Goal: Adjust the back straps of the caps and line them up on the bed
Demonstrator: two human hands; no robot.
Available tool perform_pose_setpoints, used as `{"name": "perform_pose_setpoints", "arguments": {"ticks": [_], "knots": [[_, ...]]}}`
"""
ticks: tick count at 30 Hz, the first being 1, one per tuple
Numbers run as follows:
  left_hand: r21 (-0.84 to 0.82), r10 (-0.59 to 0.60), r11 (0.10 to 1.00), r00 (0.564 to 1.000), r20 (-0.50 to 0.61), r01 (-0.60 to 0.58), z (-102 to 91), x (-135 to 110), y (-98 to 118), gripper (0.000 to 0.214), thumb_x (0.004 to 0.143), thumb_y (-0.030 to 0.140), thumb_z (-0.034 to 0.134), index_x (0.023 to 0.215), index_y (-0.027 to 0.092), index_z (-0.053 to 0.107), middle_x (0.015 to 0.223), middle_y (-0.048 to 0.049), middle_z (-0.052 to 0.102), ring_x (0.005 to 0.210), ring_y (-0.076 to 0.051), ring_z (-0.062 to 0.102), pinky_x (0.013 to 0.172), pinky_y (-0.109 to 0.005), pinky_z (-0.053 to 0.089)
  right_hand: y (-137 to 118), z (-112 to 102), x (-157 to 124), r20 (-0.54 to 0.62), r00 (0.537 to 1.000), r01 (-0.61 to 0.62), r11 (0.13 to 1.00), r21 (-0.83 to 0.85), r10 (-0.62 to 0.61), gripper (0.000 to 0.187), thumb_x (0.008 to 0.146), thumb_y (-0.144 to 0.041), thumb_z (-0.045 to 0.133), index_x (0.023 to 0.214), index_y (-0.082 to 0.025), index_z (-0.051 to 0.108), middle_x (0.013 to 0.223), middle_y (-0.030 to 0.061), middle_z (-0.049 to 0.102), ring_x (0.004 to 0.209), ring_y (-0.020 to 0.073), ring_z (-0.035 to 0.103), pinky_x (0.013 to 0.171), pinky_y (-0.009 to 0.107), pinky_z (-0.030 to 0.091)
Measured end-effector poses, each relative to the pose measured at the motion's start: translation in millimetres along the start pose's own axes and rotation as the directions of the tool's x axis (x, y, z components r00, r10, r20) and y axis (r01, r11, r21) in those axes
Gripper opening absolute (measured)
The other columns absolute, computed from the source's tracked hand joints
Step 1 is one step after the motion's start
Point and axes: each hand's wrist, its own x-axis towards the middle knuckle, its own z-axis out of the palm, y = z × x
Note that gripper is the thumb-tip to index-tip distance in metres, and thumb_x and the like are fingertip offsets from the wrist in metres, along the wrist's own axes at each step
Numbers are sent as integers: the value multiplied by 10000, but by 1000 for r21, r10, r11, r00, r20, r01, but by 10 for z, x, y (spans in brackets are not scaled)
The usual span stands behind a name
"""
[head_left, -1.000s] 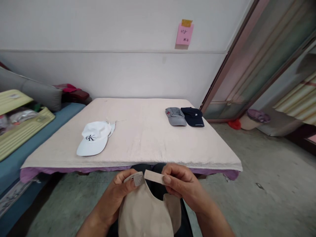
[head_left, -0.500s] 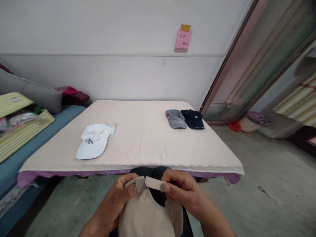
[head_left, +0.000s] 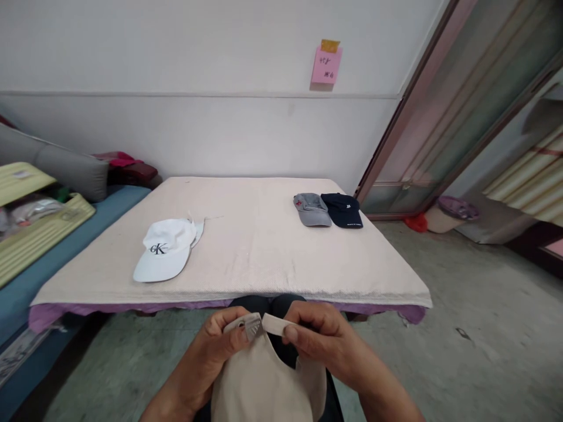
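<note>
White cap (head_left: 173, 234) on desk (head_left: 246, 252), toward near left corner, brim to near edge; leave it alone. Left hand (head_left: 215, 346) closed, thumb and fingers pinching the grey tab (head_left: 254, 329) on one side of the back opening. Best to hold this side rigid, thumb clear of the tab's end. Beige cap (head_left: 264, 387) off the desk, before the middle of its near edge, over the lap; let the lap bear the weight so the ends don't twist. Strap (head_left: 273, 325) points left, tip just beside the tab; contact unclear. Probably wants lining up flat, straight on, not skewed. Right hand (head_left: 323, 337) closed, pinching strap behind the tip; a short free end should steer better than a long floppy one. Grey cap (head_left: 313, 211) and navy cap (head_left: 343, 211) side by side, far right corner.
</note>
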Motion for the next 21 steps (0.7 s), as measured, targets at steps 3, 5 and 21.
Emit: {"name": "perform_pose_setpoints", "arguments": {"ticks": [3, 5, 21], "knots": [[64, 27, 998, 1000, 6, -27, 26, -13, 11, 284, 584, 348, 829, 727, 152, 682, 560, 18, 593, 486, -73, 486, 482, -178, 356, 2, -10, 2, 26, 1000, -15, 1000, 6, 15, 314, 824, -411, 605, 669, -139, 581, 494, -64, 360, 472, 59, 294, 431, 190, 204], [100, 41, 994, 999, -7, -40, 43, -24, 18, 300, 577, 365, 830, 733, 153, 688, 554, 26, 574, 486, -67, 466, 478, -173, 335, 0, -21, -4, 41, 999, -10, 1000, -15, 10, 314, 834, -407, 593, 666, -141, 574, 492, -64, 360, 466, 56, 283, 426, 192, 193], [190, 19, 982, 999, -30, -13, 119, -49, 39, 351, 519, 410, 848, 665, 148, 665, 541, 43, 528, 486, -60, 425, 486, -179, 322, -27, -57, -52, 25, 998, 58, 956, -287, -53, 235, 867, -279, 539, 667, -157, 547, 563, -49, 389, 529, 72, 316, 460, 209, 224]]}}
